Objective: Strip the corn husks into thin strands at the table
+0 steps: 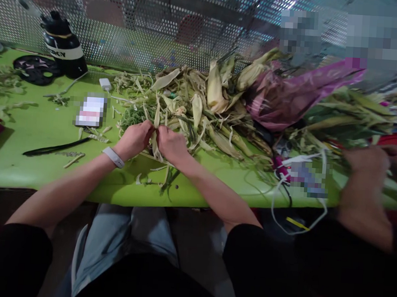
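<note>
My left hand (135, 139) and my right hand (171, 145) meet at the near middle of the green table (35, 125). Both are pinched together on a pale strip of corn husk (156, 139) that hangs between them. A white band sits on my left wrist. Just beyond my fingers lies a heap of husks and leaves (201, 108), with several husked corn ears (215, 89) on it. A tangle of thin green strands (135, 115) lies behind my left hand.
A purple plastic bag (289, 96) with green stalks lies at the right. Another person's hands (368, 177) work blurred at the far right. A black bottle (63, 44), a black lid (37, 69), a phone (91, 110) and a black strap (53, 147) lie left. Perforated metal screen behind.
</note>
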Demonstrator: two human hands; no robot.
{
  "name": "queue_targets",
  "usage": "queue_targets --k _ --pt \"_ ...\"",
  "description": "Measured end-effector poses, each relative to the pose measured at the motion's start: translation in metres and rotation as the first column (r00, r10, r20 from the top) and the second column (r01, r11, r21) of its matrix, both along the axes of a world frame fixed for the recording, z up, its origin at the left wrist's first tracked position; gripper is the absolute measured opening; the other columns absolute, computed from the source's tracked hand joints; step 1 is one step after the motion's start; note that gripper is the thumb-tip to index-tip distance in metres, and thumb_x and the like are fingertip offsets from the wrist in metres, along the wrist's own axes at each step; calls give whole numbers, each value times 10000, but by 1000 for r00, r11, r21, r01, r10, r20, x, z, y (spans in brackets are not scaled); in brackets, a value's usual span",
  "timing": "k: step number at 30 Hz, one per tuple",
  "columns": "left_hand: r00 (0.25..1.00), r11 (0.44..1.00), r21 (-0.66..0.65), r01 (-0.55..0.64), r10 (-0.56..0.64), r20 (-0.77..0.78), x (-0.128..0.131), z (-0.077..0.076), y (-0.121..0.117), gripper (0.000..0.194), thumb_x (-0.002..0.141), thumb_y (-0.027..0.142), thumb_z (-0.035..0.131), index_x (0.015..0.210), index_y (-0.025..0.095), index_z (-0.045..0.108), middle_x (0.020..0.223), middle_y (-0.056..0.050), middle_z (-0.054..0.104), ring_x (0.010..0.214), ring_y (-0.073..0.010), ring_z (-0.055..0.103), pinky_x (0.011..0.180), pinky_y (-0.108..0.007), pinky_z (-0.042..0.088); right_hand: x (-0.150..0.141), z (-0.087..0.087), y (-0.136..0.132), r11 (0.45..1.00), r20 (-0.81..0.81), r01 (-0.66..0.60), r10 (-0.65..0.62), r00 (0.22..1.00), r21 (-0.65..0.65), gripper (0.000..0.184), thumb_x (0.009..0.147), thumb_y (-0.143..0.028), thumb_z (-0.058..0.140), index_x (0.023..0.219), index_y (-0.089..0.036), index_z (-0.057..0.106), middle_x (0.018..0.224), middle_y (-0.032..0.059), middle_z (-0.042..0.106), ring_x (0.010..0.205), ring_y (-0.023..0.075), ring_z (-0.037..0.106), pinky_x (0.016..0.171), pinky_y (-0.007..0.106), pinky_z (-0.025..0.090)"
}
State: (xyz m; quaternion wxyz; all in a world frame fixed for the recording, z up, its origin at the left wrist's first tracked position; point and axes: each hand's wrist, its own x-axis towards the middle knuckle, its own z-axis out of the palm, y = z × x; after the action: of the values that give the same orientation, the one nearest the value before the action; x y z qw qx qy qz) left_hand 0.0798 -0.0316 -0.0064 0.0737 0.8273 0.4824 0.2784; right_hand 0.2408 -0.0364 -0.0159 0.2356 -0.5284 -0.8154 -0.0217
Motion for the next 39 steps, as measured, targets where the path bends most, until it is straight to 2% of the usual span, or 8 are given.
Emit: queue_targets --k 9,13,15,18,22,25,31,39 --pt "971 994 -14 -104 105 213 -18 16 9 94 906 226 476 891 189 561 717 -10 632 604 -131 560 594 -251 382 34 12 26 984 -142 161 -171 975 -81 240 966 -226 354 928 -132 571 777 117 636 731 210 588 640 304 381" --pt "771 934 -23 -357 308 557 -56 39 31 53 896 236 546 877 190 565 735 24 633 618 -73 562 639 -213 431 101 37 50 888 -502 459 -408 762 -26 128 904 -203 488 780 -178 512 728 75 617 798 187 593 673 283 390" --pt "646 939 -133 -318 317 694 -65 46 36 85 878 238 596 845 185 538 748 22 642 663 -76 593 636 -205 467 123 47 53 882 -547 469 -416 727 -47 179 882 -206 523 710 -196 475 690 58 611 714 151 579 631 264 397" --pt "554 893 -449 31 358 751 -59 48 32 91 856 232 602 825 167 546 759 -13 688 659 -110 643 613 -240 515 124 51 47 949 -707 54 -268 655 -310 249 878 -336 565 682 -198 501 571 -15 563 468 86 492 481 230 385" --pt "672 626 -714 315 383 633 -36 33 21 164 786 291 687 782 148 606 714 -61 708 618 -146 674 557 -248 529 93 45 33 688 -716 -450 -147 682 -570 307 714 -399 777 695 -164 580 535 -27 579 429 72 495 438 212 401" --pt "691 606 -739 293 400 602 -24 22 16 262 686 346 794 718 154 619 646 -50 690 571 -149 662 529 -246 532 71 38 27 621 -716 -507 -127 687 -597 325 722 -425 774 708 -152 596 548 -30 569 455 69 496 455 212 400" --pt "609 685 -694 222 458 647 -19 21 15 274 633 338 839 655 149 642 602 -44 678 483 -107 604 435 -189 474 39 17 22 750 -567 -424 80 820 -507 269 789 -408 693 772 -140 677 781 23 604 673 111 523 655 269 424" --pt "593 637 -740 215 517 617 -18 22 13 203 659 275 818 643 149 660 601 -15 636 525 -99 577 540 -242 487 29 10 20 854 -373 -279 109 922 -440 242 805 -354 655 690 -142 670 729 21 612 657 128 512 646 270 372"
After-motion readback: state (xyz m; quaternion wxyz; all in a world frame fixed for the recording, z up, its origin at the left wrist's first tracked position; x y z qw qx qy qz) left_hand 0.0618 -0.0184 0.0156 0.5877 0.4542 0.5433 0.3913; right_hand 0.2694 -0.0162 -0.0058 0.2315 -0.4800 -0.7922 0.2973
